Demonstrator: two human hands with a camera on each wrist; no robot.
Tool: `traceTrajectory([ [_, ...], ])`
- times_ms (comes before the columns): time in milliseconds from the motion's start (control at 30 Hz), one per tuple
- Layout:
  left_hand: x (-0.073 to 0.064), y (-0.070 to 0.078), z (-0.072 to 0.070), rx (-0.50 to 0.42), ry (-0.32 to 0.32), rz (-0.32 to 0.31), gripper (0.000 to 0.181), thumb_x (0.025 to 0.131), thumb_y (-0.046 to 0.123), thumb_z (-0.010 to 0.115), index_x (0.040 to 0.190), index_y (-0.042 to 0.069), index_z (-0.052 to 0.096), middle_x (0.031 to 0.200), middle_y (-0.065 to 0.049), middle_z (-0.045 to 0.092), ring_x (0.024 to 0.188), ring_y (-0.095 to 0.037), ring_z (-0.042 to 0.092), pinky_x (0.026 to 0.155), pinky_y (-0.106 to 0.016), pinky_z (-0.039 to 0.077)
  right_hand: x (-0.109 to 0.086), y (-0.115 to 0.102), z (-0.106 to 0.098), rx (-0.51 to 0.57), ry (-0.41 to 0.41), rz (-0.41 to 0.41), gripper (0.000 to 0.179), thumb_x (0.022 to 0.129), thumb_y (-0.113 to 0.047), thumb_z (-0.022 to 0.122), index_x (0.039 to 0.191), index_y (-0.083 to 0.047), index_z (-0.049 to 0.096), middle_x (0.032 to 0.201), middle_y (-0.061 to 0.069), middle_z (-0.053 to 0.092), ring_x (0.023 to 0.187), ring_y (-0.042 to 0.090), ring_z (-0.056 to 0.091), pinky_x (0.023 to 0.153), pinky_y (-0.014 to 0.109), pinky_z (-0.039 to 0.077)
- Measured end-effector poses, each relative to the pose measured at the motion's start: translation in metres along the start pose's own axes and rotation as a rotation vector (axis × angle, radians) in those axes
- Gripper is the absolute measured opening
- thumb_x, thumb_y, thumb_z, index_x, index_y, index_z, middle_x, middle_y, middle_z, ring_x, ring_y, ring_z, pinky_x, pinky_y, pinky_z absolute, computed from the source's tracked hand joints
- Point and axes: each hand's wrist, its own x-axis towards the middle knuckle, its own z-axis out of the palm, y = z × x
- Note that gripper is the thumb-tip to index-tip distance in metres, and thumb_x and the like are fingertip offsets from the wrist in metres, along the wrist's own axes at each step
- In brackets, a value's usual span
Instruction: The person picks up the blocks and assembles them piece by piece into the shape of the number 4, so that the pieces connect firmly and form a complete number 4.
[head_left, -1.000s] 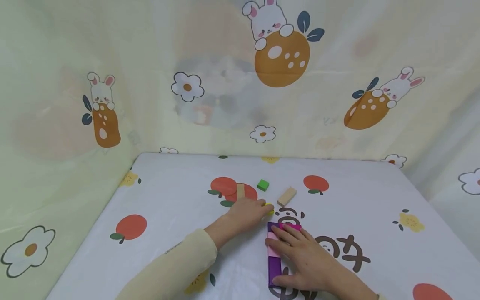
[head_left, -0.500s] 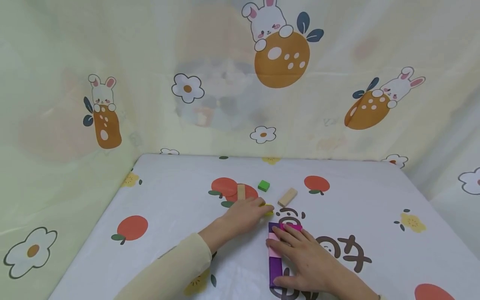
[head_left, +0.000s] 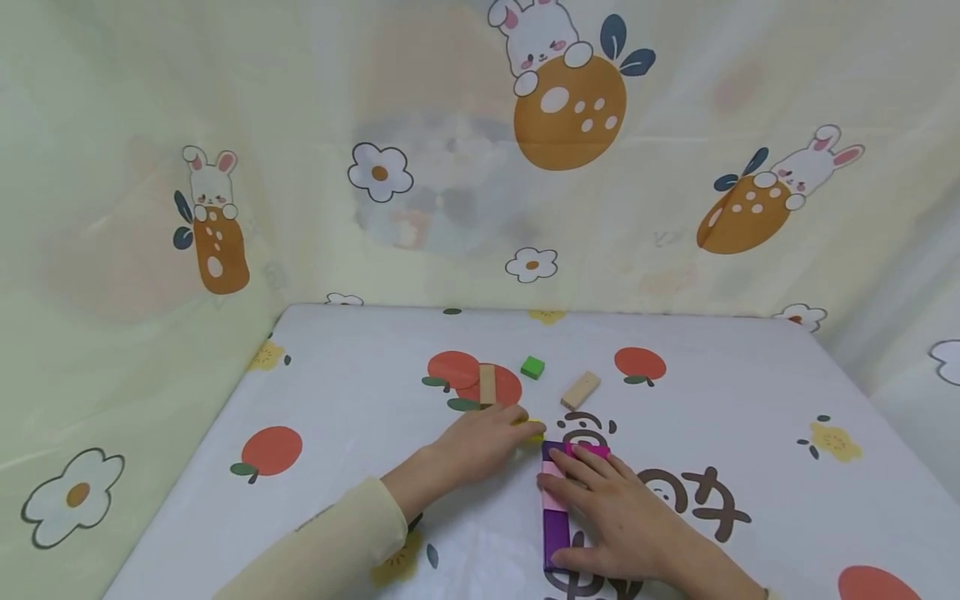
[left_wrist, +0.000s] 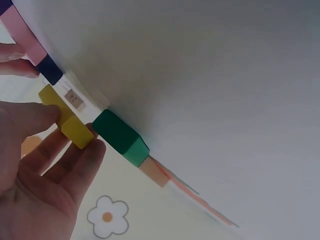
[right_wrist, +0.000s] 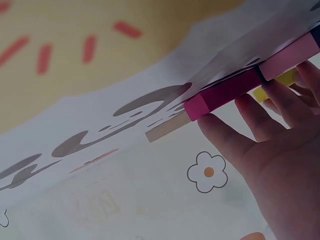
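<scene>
My left hand (head_left: 480,442) pinches a yellow block (left_wrist: 67,117) between thumb and fingertips, just beyond the far end of a line of blocks. That line has a purple block (head_left: 557,542) at the near end, a pink block (head_left: 553,487) in the middle and a dark blue block (left_wrist: 49,70) at the far end. A magenta block (right_wrist: 225,97) lies across the far end, to the right. My right hand (head_left: 622,517) rests on these blocks with its fingers spread and straight. Its thumb touches the purple block; its fingers partly cover the pink and magenta ones.
Farther back lie a small green block (head_left: 532,367) and two plain wooden blocks, the left one (head_left: 487,384) beyond my left hand, the right one (head_left: 581,390) set diagonally. A printed white cloth (head_left: 360,367) covers the table. Patterned curtains (head_left: 450,208) hang at the back and sides.
My left hand has drawn the yellow block a little nearer, closer to the far end of the line. The right hand and its blocks stay in place; the head view has shifted slightly.
</scene>
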Motion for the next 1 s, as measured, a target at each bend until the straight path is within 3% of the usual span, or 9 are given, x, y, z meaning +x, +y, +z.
traceTrajectory([
  [167, -0.002, 0.004, 0.0, 0.003, -0.014, 0.013, 0.044, 0.104, 0.013, 0.061, 0.143, 0.033, 0.062, 0.13, 0.004, 0.066, 0.116, -0.012, 0.065, 0.09, -0.027, 0.058, -0.001, 0.0, -0.001, 0.02, -0.016, 0.016, 0.081, 0.087, -0.081, 0.056, 0.148, -0.029, 0.055, 0.156, 0.008, 0.053, 0.146, 0.038, 0.046, 0.111, 0.065, 0.04],
  [500, -0.005, 0.008, -0.002, 0.024, -0.021, 0.035, 0.041, 0.103, 0.015, 0.063, 0.139, 0.034, 0.064, 0.125, 0.005, 0.068, 0.106, -0.012, 0.066, 0.085, -0.023, 0.057, -0.003, 0.002, 0.002, 0.004, 0.006, 0.002, 0.08, 0.087, -0.081, 0.055, 0.148, -0.028, 0.055, 0.155, 0.008, 0.054, 0.145, 0.038, 0.047, 0.112, 0.064, 0.04],
  [800, -0.003, 0.006, 0.007, 0.058, -0.017, 0.058, 0.041, 0.102, 0.016, 0.063, 0.139, 0.034, 0.063, 0.122, 0.007, 0.068, 0.101, -0.011, 0.067, 0.083, -0.023, 0.056, -0.002, 0.002, 0.001, 0.024, -0.029, 0.019, 0.082, 0.087, -0.083, 0.053, 0.149, -0.029, 0.054, 0.157, 0.007, 0.052, 0.147, 0.038, 0.044, 0.113, 0.065, 0.038],
  [1000, -0.002, 0.007, 0.008, 0.061, -0.025, 0.059, 0.043, 0.102, 0.015, 0.063, 0.141, 0.033, 0.062, 0.127, 0.008, 0.07, 0.108, -0.01, 0.068, 0.089, -0.025, 0.056, -0.001, 0.003, 0.001, 0.034, -0.048, 0.029, 0.083, 0.087, -0.084, 0.052, 0.15, -0.03, 0.053, 0.158, 0.007, 0.051, 0.148, 0.038, 0.042, 0.114, 0.066, 0.037],
])
